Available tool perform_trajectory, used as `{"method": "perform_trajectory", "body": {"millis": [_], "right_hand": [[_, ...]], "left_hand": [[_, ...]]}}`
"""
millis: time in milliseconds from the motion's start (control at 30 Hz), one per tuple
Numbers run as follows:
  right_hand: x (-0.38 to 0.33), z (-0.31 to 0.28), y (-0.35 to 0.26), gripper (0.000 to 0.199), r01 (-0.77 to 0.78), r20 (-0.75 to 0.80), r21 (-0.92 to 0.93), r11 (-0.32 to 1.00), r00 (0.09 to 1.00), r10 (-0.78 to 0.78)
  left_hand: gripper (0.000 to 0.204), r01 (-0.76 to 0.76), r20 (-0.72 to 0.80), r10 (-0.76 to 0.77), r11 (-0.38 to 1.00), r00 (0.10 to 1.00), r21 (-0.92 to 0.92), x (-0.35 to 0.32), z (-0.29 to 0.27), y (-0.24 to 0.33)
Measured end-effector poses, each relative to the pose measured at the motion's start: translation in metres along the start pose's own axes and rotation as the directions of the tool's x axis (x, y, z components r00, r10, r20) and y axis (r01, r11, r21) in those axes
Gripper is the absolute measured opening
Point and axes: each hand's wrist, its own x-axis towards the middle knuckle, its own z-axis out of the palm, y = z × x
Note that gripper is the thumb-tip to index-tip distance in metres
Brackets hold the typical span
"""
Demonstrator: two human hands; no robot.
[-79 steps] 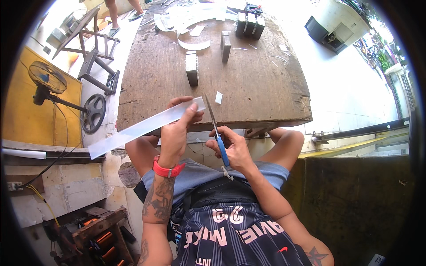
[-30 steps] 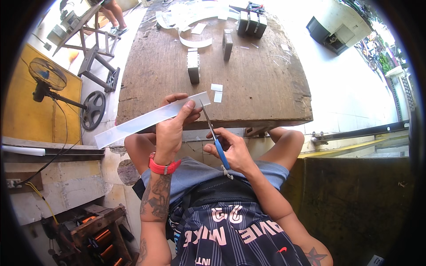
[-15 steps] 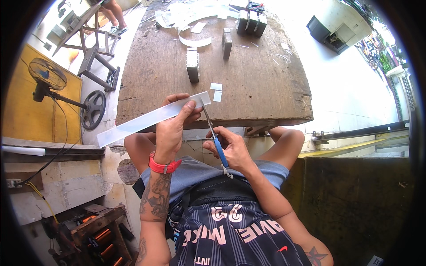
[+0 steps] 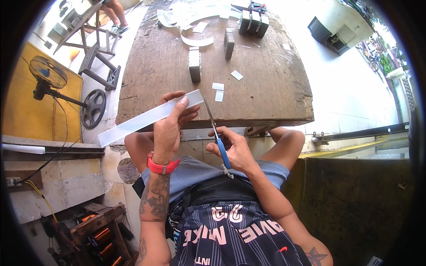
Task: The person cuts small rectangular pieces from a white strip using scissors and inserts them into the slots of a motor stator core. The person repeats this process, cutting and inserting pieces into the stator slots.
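My left hand [image 4: 170, 124] grips a long whitish translucent plastic strip [image 4: 137, 124] near its upper end, thumb on top and fingers beneath; the strip slants down to the left. In my right hand [image 4: 237, 150] is a pair of scissors [image 4: 223, 153] with blue handles. Their blades look closed and point up at the strip's right end, against or just beside its cut edge. Beyond them on the wooden table [image 4: 155, 80] lie a small cut piece [image 4: 237, 75] and two more small pieces [image 4: 218, 91] close together. A dark block with a pale top [image 4: 194, 66] stands nearby.
Another narrow block [image 4: 229, 43] and a group of blocks [image 4: 254, 23] stand farther back. A curled white strip [image 4: 197, 42] and loose sheets lie at the table's far side. To the left are a standing fan [image 4: 47, 73] and a wooden stool [image 4: 100, 66]; another person's legs [image 4: 116, 13] show behind.
A small piece has come off the strip's right end and now lies farther out on the table. The strip's end is shorter, and the scissors have shifted slightly.
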Motion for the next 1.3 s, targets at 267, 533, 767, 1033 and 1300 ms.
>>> {"method": "perform_trajectory", "body": {"millis": [267,533,767,1033,1300], "right_hand": [[0.004,0.006,0.004,0.055,0.042,-0.04,0.033,0.999,0.998,-0.04],[0.003,0.008,0.006,0.048,0.005,-0.034,0.058,0.998,0.999,-0.003],[0.004,0.007,0.003,0.034,-0.001,-0.013,0.036,0.999,1.0,0.002],[0.002,0.003,0.002,0.041,-0.047,-0.023,0.093,0.995,0.999,0.049],[-0.005,-0.004,0.006,0.049,-0.02,-0.004,0.007,1.0,1.0,0.02]], "left_hand": [[0.035,-0.021,0.018,0.02,0.996,1.0,0.088,-0.001,0.001,-0.011],[0.036,-0.026,0.038,0.023,0.997,0.999,0.072,0.0,-0.001,-0.013],[0.033,0.024,0.027,-0.027,0.993,0.999,0.12,-0.006,0.001,-0.013],[0.032,0.014,-0.031,-0.015,0.999,0.999,-0.043,-0.004,0.003,-0.004],[0.03,-0.056,-0.068,0.069,0.983,0.995,0.174,-0.002,0.001,-0.002]]}}
